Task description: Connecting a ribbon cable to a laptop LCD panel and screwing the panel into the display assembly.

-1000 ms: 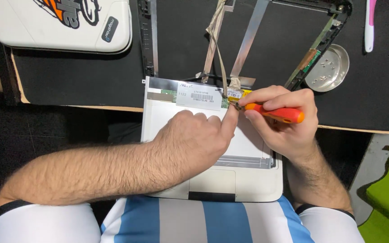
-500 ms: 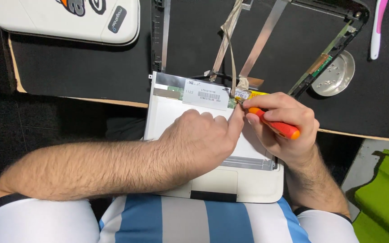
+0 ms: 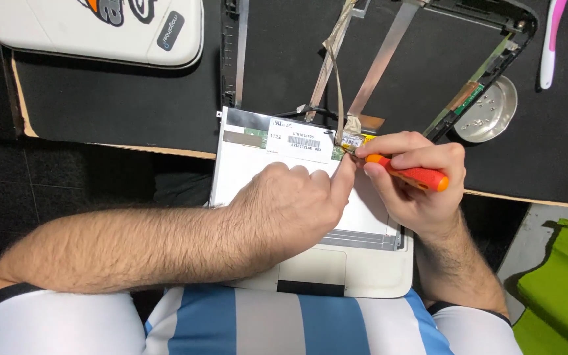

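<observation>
Display panel and screwdriver at connector corner

Bare panel (image 3: 277, 167) lies back-up, flat on white laptop base (image 3: 369, 276); red-orange screwdriver (image 3: 410, 175) tilted, tip at the panel's upper-right cable connector (image 3: 348, 140).

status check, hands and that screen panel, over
Right hand grips red-orange screwdriver, tip at connector on panel's top edge. Left hand flat on screen panel, forefinger by the tip. Ribbon cable attached above.

Left hand (image 3: 297, 200) is pressed flat on the back of a bare screen panel (image 3: 251, 164), forefinger stretched up to the cable connector (image 3: 350, 140) at the top edge. Right hand (image 3: 415, 187) grips an orange screwdriver (image 3: 410, 174), tip right at that connector. Small metal dish (image 3: 494, 108) sits just beyond on the black mat (image 3: 113, 98).
</observation>
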